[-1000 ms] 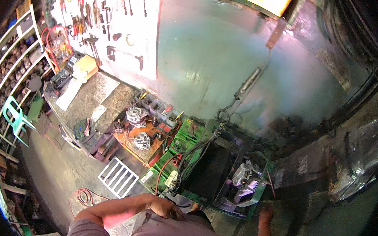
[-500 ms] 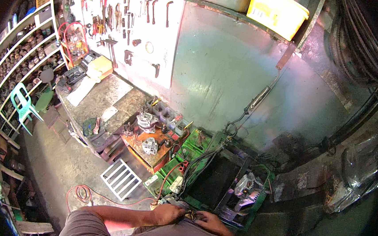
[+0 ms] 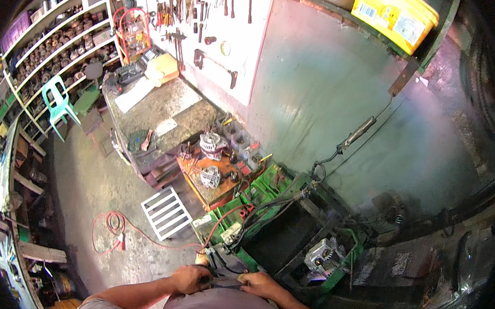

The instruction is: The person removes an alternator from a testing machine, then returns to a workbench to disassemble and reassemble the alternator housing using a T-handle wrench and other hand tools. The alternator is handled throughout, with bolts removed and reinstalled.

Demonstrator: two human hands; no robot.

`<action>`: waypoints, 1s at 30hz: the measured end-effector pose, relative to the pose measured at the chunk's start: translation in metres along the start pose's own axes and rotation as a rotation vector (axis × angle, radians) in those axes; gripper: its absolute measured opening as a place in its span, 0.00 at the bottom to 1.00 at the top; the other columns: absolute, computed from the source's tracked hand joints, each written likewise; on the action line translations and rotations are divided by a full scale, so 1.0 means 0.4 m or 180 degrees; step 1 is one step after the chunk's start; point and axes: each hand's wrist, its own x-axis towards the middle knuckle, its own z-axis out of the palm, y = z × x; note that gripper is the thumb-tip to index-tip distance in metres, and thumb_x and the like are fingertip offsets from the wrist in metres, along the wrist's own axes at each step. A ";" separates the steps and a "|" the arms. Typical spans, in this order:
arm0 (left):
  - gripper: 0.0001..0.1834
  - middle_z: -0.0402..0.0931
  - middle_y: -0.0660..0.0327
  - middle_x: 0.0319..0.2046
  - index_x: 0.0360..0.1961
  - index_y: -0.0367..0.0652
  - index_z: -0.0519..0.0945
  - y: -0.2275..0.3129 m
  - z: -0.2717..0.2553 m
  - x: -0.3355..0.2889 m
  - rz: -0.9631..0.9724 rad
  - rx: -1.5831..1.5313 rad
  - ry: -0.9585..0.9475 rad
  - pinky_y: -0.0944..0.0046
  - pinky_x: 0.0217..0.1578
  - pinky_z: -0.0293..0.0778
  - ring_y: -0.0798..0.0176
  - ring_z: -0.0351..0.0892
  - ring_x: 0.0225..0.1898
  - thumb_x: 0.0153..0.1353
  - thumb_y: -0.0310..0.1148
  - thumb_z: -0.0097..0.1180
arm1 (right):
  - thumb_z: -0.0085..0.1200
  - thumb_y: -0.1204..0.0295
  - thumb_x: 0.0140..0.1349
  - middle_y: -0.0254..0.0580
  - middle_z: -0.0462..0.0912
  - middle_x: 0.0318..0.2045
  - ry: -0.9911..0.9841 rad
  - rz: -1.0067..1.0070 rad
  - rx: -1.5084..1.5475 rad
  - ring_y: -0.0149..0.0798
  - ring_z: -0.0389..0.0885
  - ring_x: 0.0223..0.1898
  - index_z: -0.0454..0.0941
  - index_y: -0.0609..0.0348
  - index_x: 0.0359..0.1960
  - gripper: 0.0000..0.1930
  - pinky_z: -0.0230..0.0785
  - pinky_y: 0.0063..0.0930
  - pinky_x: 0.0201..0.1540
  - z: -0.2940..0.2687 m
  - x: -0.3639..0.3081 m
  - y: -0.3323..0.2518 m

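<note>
Left hand [image 3: 190,279], right hand [image 3: 258,284]: wider apart at shirt [image 3: 218,306] front than before.

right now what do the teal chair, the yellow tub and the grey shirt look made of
Teal chair: probably moulded plastic, smooth, one colour, slotted back. Yellow tub: likely smooth plastic, going by its even, bright walls. Grey shirt: apparently matte fabric, draping softly; the weave is too small to tell.
</note>
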 end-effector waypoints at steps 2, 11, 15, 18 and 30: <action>0.24 0.90 0.50 0.51 0.61 0.59 0.86 0.021 0.018 -0.004 -0.0193 0.0007 0.0016 0.39 0.53 0.83 0.36 0.89 0.52 0.73 0.57 0.63 | 0.70 0.59 0.71 0.53 0.90 0.43 -0.0036 -0.0202 -0.0040 0.55 0.90 0.47 0.87 0.58 0.48 0.16 0.81 0.47 0.52 0.011 -0.007 0.021; 0.20 0.93 0.54 0.43 0.56 0.52 0.91 -0.305 -0.205 -0.005 -0.1561 -0.0226 0.0284 0.48 0.50 0.87 0.47 0.93 0.47 0.68 0.49 0.69 | 0.57 0.51 0.82 0.47 0.92 0.56 -0.0857 0.1423 0.1298 0.46 0.89 0.56 0.88 0.59 0.64 0.25 0.78 0.43 0.62 -0.001 -0.044 0.062; 0.23 0.92 0.47 0.44 0.51 0.45 0.90 -0.466 -0.339 0.309 -0.1676 -0.0819 0.1010 0.45 0.50 0.85 0.41 0.92 0.48 0.68 0.53 0.69 | 0.51 0.48 0.79 0.53 0.79 0.73 -0.0942 0.2231 0.1078 0.59 0.79 0.71 0.72 0.52 0.79 0.33 0.79 0.61 0.66 0.150 -0.130 0.162; 0.24 0.89 0.39 0.42 0.51 0.45 0.91 -0.497 -0.344 0.657 -0.0930 -0.1281 0.1429 0.42 0.51 0.83 0.33 0.90 0.47 0.69 0.54 0.67 | 0.54 0.54 0.81 0.53 0.78 0.73 -0.0623 0.2994 0.1809 0.59 0.77 0.70 0.72 0.51 0.79 0.30 0.76 0.63 0.65 0.403 -0.206 0.282; 0.29 0.92 0.45 0.49 0.65 0.31 0.84 -0.435 -0.128 1.510 -0.1179 -0.2611 0.1804 0.50 0.51 0.85 0.47 0.93 0.51 0.63 0.33 0.68 | 0.58 0.57 0.81 0.49 0.81 0.67 0.1087 0.3065 0.2441 0.57 0.81 0.64 0.71 0.50 0.78 0.28 0.77 0.56 0.66 0.618 -0.359 0.090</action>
